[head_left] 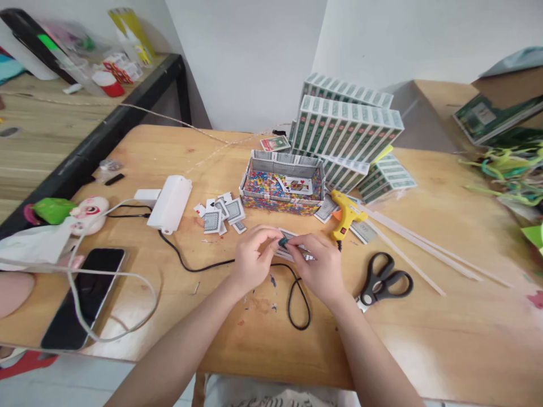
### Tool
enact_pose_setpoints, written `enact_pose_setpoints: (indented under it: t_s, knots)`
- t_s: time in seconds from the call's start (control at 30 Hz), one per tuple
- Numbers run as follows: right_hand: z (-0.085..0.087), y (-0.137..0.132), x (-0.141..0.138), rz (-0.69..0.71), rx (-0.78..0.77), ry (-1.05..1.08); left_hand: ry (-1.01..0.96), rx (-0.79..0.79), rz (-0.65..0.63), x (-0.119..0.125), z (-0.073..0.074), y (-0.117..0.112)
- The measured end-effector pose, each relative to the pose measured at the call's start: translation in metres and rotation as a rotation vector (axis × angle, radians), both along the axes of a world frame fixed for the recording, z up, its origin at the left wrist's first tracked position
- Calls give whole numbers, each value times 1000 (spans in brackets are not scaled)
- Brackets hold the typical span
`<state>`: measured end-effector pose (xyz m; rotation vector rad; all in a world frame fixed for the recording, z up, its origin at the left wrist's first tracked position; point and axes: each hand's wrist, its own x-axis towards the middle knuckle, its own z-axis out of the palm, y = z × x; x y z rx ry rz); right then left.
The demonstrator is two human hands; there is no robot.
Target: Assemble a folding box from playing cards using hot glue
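Observation:
My left hand (255, 257) and my right hand (318, 267) meet above the middle of the table, fingers pinched together. A small dark green piece (282, 241) shows between the fingertips; its kind is unclear. Grey-backed playing cards (288, 232) lie below and between my hands, partly covered by the fingers. Just beyond stands an open box made of playing cards (283, 204), with a colourful lining and a few cards inside. Cut card pieces (212, 221) lie in a loose heap left of it. A yellow glue gun (345, 213) rests to the right.
Black-handled scissors (384, 281) and long glue sticks (424, 249) lie right. Stacked green card boxes (348, 127) rise behind. On the left are a white power strip (170, 203), a phone (85, 297) and a white cable (146, 277). A black cord (203, 268) loops under my hands.

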<state>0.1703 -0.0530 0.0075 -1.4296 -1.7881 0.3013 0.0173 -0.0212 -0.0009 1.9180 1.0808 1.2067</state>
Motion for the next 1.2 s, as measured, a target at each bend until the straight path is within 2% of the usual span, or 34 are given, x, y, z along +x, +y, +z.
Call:
enact_pose_setpoints:
  t_s: [0.1,0.2,0.33,0.43,0.5,0.67,0.77,0.87,0.97,1.2]
  knots:
    - [-1,0,0,26,12,-116,89,15,35,2,-2,-2]
    - [-1,1,-1,44,12,-208,190,117,43,2,-4,-3]
    - [2,-1,-1,44,-84,-217,296,260,4,0,-4,-3]
    - [7,-1,1,57,-195,-88,330,291,-12,0,-2,-4]
    - [10,-2,2,73,-282,10,284,226,-15,0,-1,-5]
    - [13,-2,1,99,-487,164,15,-215,101,-5,4,1]
    - [11,0,-1,73,-618,441,-98,-337,197,-11,4,8]
    - [10,3,1,25,-744,752,-82,-320,251,-16,1,14]
    - [11,6,4,-51,-802,969,18,-277,271,-16,1,15]
    - [11,8,6,-134,-743,1091,289,-167,233,-14,5,15]
